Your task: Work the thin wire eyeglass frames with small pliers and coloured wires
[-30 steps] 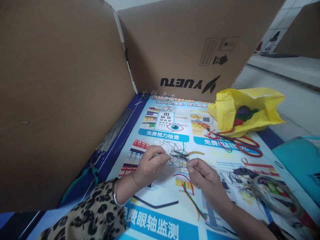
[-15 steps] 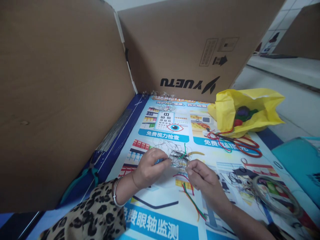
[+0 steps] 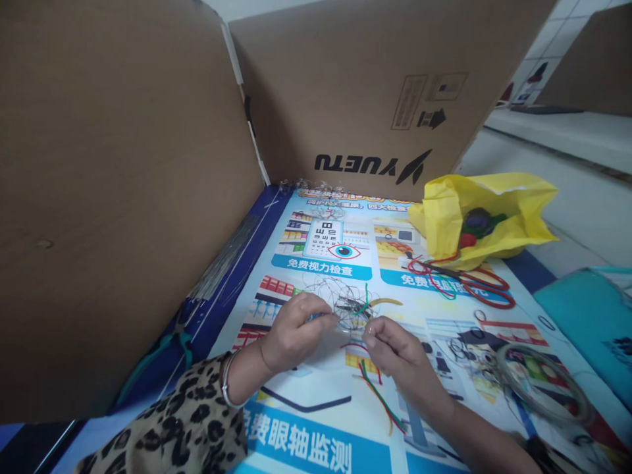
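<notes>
My left hand (image 3: 295, 329) is closed in a pinch on a small blue-handled tool at the edge of a tangle of thin silver wire (image 3: 345, 304). My right hand (image 3: 397, 352) pinches the wire tangle from the other side, fingers pressed together. The tangle sits just above a printed poster (image 3: 316, 447) on the table, with a green wire sticking up from it. Loose red, green and yellow wires (image 3: 378, 392) lie under my right hand. A leopard-print sleeve and a silver bangle (image 3: 226, 388) cover my left forearm.
Tall cardboard walls (image 3: 123, 184) close off the left and back. A yellow plastic bag (image 3: 486, 217) with dark items sits back right, red wire loops (image 3: 474, 286) in front of it. A coil of clear tubing (image 3: 543, 388) and a teal object (image 3: 592, 322) lie right. Green-handled pliers (image 3: 162, 352) lie left.
Both hands have drawn slightly closer together on the wire tangle; my right hand moved a little left. The view shifted slightly.
</notes>
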`<state>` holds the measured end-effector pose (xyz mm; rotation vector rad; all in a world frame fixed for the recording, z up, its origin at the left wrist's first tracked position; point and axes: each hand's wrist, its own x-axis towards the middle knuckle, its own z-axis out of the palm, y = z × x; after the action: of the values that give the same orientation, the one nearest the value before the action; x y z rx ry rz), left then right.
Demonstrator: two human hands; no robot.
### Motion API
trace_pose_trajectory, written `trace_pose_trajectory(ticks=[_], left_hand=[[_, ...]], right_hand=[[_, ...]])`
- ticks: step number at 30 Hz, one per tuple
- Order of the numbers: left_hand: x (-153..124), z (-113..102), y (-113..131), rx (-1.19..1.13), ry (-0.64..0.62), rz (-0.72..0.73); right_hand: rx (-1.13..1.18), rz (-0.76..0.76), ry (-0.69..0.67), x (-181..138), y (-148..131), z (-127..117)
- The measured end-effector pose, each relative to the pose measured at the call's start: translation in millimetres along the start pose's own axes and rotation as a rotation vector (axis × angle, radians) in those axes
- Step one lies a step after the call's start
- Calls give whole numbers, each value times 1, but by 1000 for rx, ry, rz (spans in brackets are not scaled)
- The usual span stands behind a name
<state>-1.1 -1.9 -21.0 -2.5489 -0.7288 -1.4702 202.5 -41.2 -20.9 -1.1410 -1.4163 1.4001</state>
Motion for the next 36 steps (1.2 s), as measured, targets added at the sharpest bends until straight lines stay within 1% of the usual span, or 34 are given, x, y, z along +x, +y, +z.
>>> trace_pose_trajectory(ticks=[5,12,17,20,28,33,36], left_hand=[[6,-3,3,13,-7,14],[10,-4,6,23,16,16],[9,-5,6,6,-20,17],[11,-7,8,-18,-33,-11],[14,-5,10,-221,-3,-272],[13,-3,12,-285,50,-410],[12,-2,12,-347,54,-524]], right_hand=[[-14,-9,-7,0,2,0],[-14,10,-23,-2,5,0],[-33,-3,-20,-1,2,0],[-39,-11,-26,-1,1,0],[-71,-21,-13,0,0,1],[-60,-27,-9,-1,-1,2],[-79,-42,-1,-2,-4,2]])
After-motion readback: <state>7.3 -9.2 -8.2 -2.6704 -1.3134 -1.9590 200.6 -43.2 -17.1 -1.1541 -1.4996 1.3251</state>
